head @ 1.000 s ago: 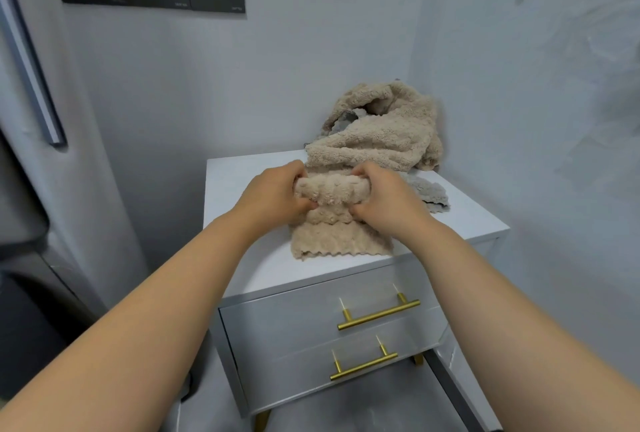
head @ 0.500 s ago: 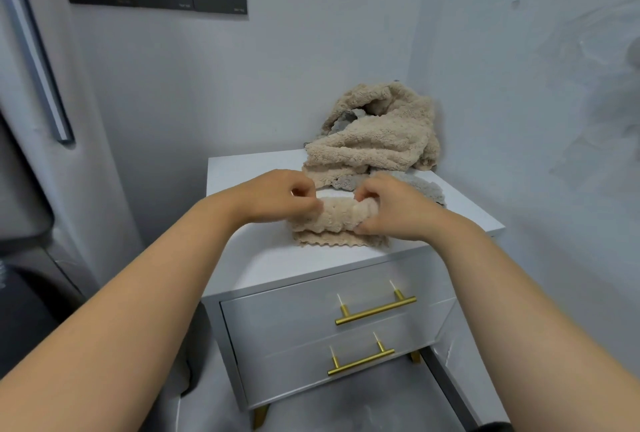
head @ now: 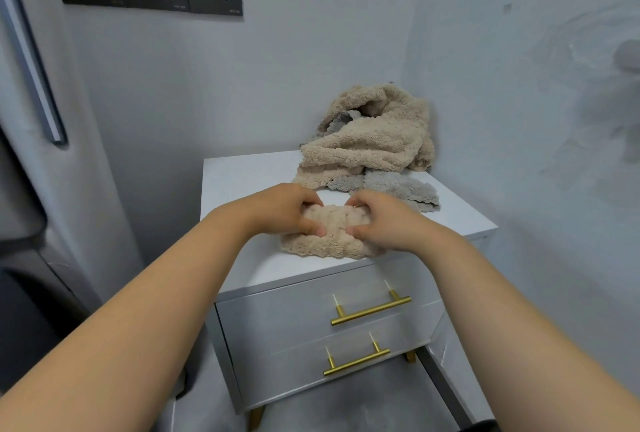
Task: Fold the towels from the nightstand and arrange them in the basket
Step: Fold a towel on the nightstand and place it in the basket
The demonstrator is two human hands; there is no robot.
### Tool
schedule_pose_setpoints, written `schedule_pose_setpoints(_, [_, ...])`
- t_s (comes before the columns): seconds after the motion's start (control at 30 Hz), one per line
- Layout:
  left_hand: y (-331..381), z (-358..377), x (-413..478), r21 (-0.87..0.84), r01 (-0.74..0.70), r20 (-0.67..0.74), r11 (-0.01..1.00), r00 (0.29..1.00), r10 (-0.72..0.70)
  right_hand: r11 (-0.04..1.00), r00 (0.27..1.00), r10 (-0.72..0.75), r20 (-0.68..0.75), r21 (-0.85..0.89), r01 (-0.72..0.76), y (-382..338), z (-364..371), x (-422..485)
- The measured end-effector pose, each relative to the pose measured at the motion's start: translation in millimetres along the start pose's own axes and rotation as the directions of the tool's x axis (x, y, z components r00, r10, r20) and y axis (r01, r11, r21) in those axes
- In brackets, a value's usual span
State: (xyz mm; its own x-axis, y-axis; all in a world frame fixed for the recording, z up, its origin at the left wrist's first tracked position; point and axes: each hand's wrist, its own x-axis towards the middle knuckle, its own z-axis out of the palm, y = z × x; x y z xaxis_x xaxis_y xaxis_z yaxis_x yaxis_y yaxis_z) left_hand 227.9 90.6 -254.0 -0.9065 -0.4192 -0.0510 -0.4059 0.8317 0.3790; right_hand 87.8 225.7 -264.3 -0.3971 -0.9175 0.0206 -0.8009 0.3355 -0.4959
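At the near edge of the nightstand [head: 242, 175], the folded beige towel [head: 337, 224] lies with its long axis left to right; left hand [head: 280, 212] and right hand [head: 388, 220] grip its ends, fingers [head: 308, 199] curled into the cloth.

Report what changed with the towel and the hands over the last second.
The left hand and right hand rolled the beige towel toward the front edge of the nightstand, so the flat flap seen earlier is now mostly gathered into a compact bundle. Both kept their grip throughout. The towel pile at the back stayed put.
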Motion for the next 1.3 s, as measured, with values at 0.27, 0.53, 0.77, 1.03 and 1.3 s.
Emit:
schedule_pose_setpoints(0.27, [-17,0,1,-0.401,0.146,0.07,0.905,0.989,-0.128,0.909,0.982,0.179,0.062,0.373,-0.189,14,-9,2])
schedule_pose_setpoints(0.53, [-11,9,4,-0.979,0.092,0.083,0.18,0.995,-0.059,0.114,0.976,0.192,0.104,0.985,-0.127,8,-7,8])
schedule_pose_setpoints(0.77, [8,11,18,-0.984,-0.074,-0.115,0.164,0.961,-0.253,-0.136,0.91,0.392,0.134,0.987,-0.086,5,-3,12])
schedule_pose_setpoints(1.03, [10,25,17,-0.979,-0.012,-0.066,0.206,0.963,-0.26,0.168,0.963,0.266,0.033,0.983,-0.08,22,-11,7])
schedule_pose_setpoints(1.3, [49,52,24,-0.697,-0.009,-0.304,0.717,0.909,-0.284,0.828,0.725,0.468,-0.505,0.538,-0.159,32,-5,-3])
